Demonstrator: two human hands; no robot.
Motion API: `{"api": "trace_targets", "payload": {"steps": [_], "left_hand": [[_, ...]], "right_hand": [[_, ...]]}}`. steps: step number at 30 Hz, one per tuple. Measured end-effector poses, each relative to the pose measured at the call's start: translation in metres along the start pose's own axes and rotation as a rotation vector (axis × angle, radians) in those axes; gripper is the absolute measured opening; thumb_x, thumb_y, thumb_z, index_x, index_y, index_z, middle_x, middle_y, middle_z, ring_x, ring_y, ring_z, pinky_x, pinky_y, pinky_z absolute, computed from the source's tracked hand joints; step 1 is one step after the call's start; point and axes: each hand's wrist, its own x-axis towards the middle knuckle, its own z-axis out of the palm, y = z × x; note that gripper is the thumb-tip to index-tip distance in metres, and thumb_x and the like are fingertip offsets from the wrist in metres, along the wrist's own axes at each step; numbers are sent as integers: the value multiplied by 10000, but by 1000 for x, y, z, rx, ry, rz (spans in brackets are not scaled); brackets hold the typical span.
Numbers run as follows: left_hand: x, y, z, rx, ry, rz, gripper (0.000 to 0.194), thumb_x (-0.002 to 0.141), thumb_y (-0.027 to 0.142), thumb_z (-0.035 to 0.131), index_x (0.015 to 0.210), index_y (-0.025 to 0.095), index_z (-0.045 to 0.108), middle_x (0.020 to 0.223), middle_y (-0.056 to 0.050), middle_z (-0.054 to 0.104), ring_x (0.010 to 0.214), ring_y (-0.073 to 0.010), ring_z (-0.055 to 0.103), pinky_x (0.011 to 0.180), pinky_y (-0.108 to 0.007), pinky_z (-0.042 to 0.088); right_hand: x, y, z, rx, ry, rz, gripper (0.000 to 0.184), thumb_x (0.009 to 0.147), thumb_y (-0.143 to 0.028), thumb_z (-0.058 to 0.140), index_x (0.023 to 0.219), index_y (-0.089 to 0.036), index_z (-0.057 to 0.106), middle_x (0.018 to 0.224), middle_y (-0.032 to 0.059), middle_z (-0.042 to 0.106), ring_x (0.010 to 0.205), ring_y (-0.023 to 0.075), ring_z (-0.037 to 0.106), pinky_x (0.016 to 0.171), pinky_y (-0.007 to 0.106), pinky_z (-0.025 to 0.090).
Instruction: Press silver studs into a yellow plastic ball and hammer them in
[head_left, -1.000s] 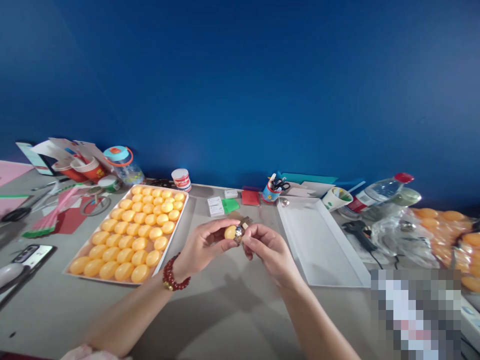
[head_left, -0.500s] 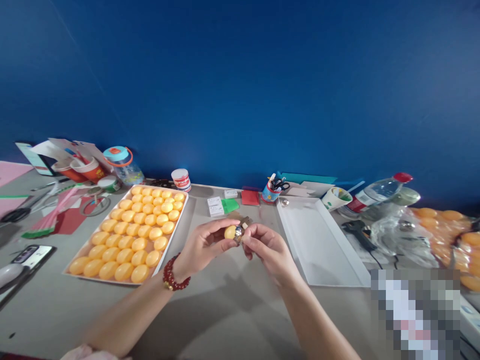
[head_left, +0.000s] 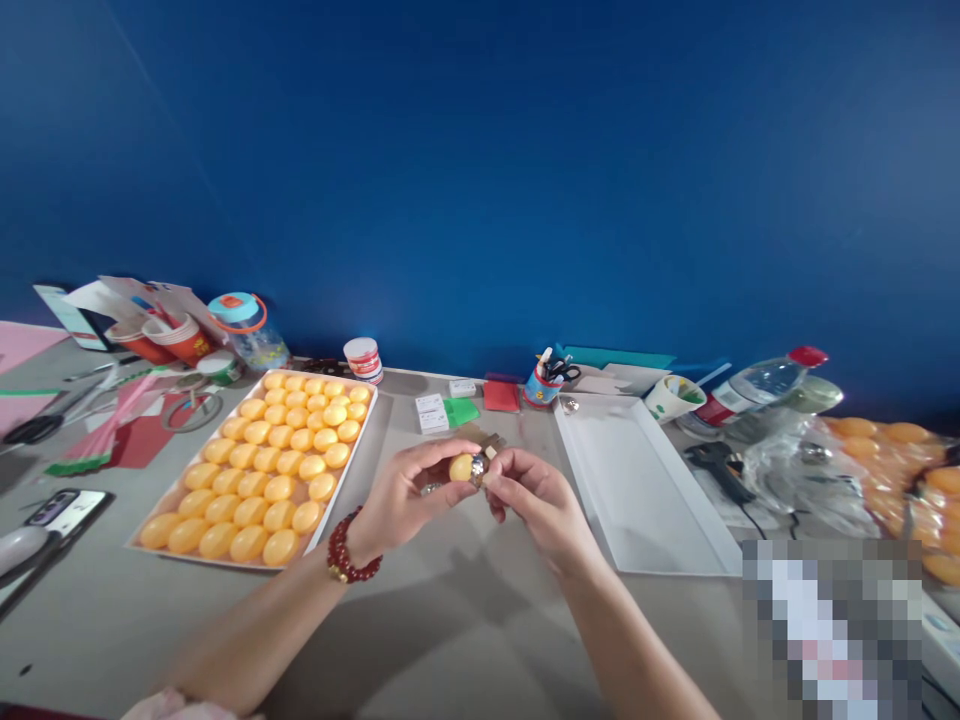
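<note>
Between the thumb and fingers of my left hand [head_left: 409,485] is a small orange-yellow plastic ball [head_left: 460,467]. A shiny silver piece [head_left: 478,466] sits against the ball's right side. The thumb and forefinger of my right hand [head_left: 540,500] are pinched together at the silver piece, and the fingertips hide most of what they grip. A small brown and tan piece [head_left: 491,447] shows just above the right fingertips. Both hands are close together, raised over the middle of the grey table [head_left: 465,640].
On the left, a shallow tray [head_left: 210,560] holds rows of similar orange balls. A white tray [head_left: 652,500] lies to the right, with a small silver ball [head_left: 569,405] at its far corner. Beyond it are a glue gun [head_left: 720,470], a bottle [head_left: 765,380] and bagged orange balls [head_left: 862,440].
The ball and silver piece have turned very slightly in the fingers. Both hands stay in nearly the same place, and the trays have not moved.
</note>
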Motion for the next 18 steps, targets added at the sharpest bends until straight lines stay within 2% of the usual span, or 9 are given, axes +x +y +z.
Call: {"api": "trace_targets", "payload": {"steps": [11,18], "left_hand": [[-1,-2,2,-44,6,5,354,848,262,726,1183,157,676,1054,-100,720,843,-176,680,732,-245,592],[-2,2,3,17,14,36,336,857,261,713,1174,160,664,1031,-87,710,807,-152,664,683,-214,586]], "right_hand": [[-1,-3,2,-38,-1,-23,275,793,-421,774,768,-182,641,655,-12,573,581,114,493,536,234,420],[-1,-1,2,-49,3,-28,276,798,-420,771,777,-178,640,653,-14,569,582,111,493,538,229,428]]}}
